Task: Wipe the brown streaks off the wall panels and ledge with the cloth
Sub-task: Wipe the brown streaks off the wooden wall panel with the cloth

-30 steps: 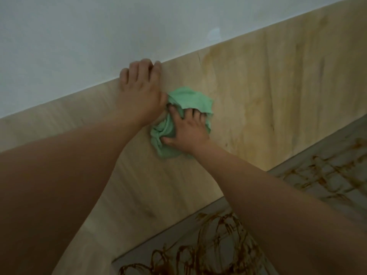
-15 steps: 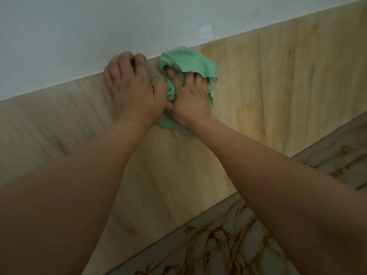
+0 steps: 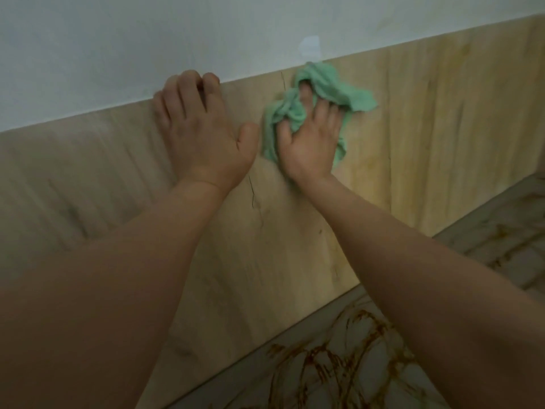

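Cloth (image 3: 348,97) half-hidden under the right hand (image 3: 309,147) — ledge (image 3: 507,231) partly cut off.

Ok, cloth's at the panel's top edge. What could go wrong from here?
The cloth is bunched in the right hand, so it may smear the yellowish stain on the panel rather than lift it. Up there it could mark the white wall. The right forearm hangs over the brown streaks on the ledge.

No writing, label, brand or number could be read on the wall panels (image 3: 427,128), the ledge (image 3: 295,379) or the cloth (image 3: 333,87); the view was blurred.
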Demonstrator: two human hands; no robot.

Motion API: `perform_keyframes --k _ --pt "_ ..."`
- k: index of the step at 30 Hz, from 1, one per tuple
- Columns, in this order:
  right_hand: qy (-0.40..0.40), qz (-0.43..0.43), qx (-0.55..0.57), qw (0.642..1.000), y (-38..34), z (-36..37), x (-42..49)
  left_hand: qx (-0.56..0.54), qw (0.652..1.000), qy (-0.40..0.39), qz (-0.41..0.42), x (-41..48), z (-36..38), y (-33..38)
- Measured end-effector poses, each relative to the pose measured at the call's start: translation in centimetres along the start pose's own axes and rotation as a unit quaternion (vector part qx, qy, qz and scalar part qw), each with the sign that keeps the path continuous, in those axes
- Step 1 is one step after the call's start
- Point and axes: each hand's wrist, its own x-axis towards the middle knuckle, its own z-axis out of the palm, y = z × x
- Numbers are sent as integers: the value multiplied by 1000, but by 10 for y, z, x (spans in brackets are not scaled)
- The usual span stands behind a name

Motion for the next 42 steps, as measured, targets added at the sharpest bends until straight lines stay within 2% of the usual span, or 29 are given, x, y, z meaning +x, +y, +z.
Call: perform_keyframes --k 1,3,6,11,15,17,19,23,25,27,29,32,34,36,38,40,42 --pt "-2 -48 -6 999 -8 5 -10 4 1000 2 1 -1 0 0" --pt "5 -93 -14 996 -8 8 -10 12 1000 5 3 -1 1 0" --pt "49 -78 -31 995 19 9 8 32 999 6 6 -2 7 1" --pt "78 130 10 988 87 8 31 67 998 9 -2 -1 14 4" --pt "81 328 50 940 152 4 8 77 997 9 -3 -1 16 7" --pt "73 388 63 917 154 11 -20 74 997 12 -6 -1 16 8" --pt "83 366 57 925 129 20 -54 73 997 11 -10 -1 16 9" --pt "38 174 53 983 57 28 -103 78 997 11 -12 -2 12 10" --pt "47 98 33 994 45 25 -75 81 997 16 -8 -2 12 12" --pt "74 64 12 995 50 20 -33 85 996 18 -9 -2 12 12" --pt "89 83 14 992 69 15 -3 90 996 16 -10 -2 14 12" --pt "100 176 50 978 101 14 -8 99 995 7 -16 -2 14 12" --pt "107 258 75 957 121 19 -39 100 995 1 -19 -3 13 13" --pt "79 349 84 930 133 26 -85 100 995 -2 -18 -3 11 15" --pt "61 410 87 906 122 36 -129 106 994 -4 -17 -3 11 16" --pt "44 417 101 902 87 43 -168 109 994 -2 -18 -3 12 16" --pt "4 368 106 924 55 44 -200 111 994 3 -18 -3 12 15"
